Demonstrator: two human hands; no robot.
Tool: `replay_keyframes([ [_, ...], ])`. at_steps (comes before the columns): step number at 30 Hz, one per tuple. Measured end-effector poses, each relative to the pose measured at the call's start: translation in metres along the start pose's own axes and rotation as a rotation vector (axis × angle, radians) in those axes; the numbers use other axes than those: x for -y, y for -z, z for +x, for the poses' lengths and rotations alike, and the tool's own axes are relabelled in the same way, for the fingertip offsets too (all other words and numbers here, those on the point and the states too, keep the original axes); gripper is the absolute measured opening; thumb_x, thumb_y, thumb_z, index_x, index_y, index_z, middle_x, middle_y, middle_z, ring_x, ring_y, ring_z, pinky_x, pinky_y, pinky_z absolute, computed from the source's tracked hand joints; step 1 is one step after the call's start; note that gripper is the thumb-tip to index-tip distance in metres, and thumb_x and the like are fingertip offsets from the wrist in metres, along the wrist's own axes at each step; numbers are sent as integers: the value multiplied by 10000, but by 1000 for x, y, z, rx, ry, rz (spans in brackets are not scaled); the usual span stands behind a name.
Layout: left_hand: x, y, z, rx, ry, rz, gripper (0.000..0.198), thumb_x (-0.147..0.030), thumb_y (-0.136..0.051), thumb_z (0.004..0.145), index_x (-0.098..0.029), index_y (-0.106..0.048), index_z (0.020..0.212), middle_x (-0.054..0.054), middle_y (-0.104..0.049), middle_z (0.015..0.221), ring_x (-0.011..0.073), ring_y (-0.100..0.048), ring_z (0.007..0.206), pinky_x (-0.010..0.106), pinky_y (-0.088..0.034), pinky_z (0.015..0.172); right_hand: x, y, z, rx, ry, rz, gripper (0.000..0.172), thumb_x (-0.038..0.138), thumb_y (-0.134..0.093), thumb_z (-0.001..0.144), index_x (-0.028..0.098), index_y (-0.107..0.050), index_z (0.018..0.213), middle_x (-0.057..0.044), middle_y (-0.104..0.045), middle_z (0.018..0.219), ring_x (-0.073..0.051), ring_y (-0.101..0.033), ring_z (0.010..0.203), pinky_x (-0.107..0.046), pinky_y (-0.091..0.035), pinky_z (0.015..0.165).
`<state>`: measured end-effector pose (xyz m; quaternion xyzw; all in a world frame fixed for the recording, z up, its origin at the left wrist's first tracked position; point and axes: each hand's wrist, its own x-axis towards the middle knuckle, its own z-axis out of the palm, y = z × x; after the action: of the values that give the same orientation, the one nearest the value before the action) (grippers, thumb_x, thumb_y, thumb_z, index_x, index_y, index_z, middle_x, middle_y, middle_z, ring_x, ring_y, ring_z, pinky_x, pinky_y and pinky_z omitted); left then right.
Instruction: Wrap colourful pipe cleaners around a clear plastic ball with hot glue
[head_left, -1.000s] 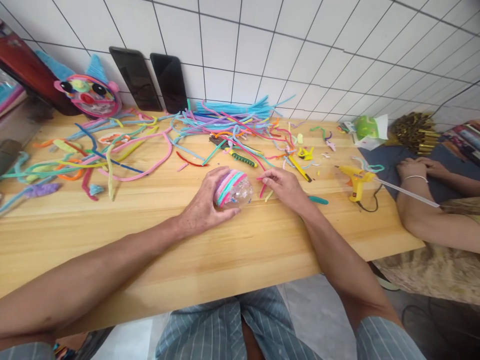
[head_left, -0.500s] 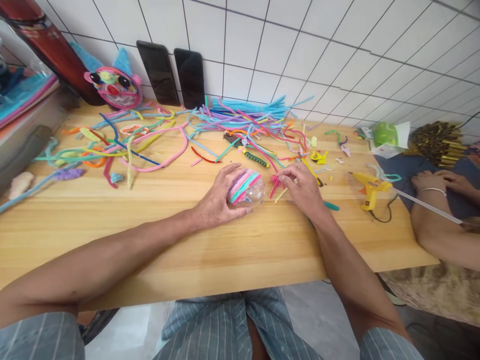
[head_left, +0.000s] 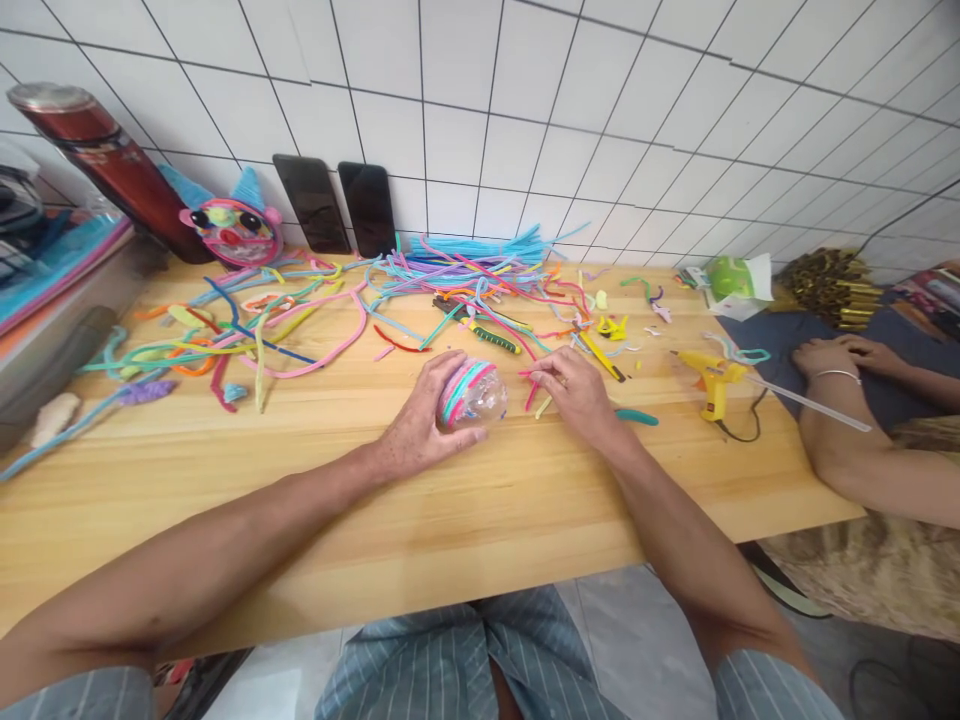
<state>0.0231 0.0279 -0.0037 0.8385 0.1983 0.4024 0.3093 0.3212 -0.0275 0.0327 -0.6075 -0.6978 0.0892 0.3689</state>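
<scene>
My left hand [head_left: 417,418] curls round a clear plastic ball [head_left: 487,396], fingers over the top and thumb along the near side. Pink, teal and purple pipe cleaner strips cover the ball's left half, and its right half is bare and see-through. Just to the right, my right hand [head_left: 576,398] pinches a short pink pipe cleaner [head_left: 532,396] close above the table. A pale yellow piece [head_left: 544,406] lies by those fingertips. Beyond the hands are green-handled pliers [head_left: 495,337] and a yellow cutter knife [head_left: 602,357].
Behind lies a heap of pipe cleaners [head_left: 472,255], with more strewn left. Two phones [head_left: 367,210] lean on the wall beside a decorated ball figure [head_left: 236,230] and a red flask [head_left: 112,165]. A yellow glue gun [head_left: 711,383] stands right, near another person's forearms [head_left: 844,430].
The view has tilted up. The ball has turned slightly in my left hand, so its strips stand steeper. My right hand still pinches the pink piece, with fewer strands showing.
</scene>
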Motion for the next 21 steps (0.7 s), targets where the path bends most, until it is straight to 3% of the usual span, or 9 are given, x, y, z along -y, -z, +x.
replay_keyframes([
  [16,-3,6,-1,33,197,-141,876,-637,-753,998,-235,-400,1692,215,-442,1739,400,-432,1668,649,-350,1401,-8,-6,-4,65,23,-37,169,298,-660,1041,297,-794,938,-70,-789,971,-286,-719,972,-455,-573,957],
  [21,-5,7,0,50,200,-163,856,-648,-717,1022,-236,-391,1697,209,-455,1717,398,-442,1653,651,-368,1392,-19,19,12,18,1,-55,209,371,-639,1036,318,-839,1012,-66,-831,1027,-299,-744,1020,-483,-594,968],
])
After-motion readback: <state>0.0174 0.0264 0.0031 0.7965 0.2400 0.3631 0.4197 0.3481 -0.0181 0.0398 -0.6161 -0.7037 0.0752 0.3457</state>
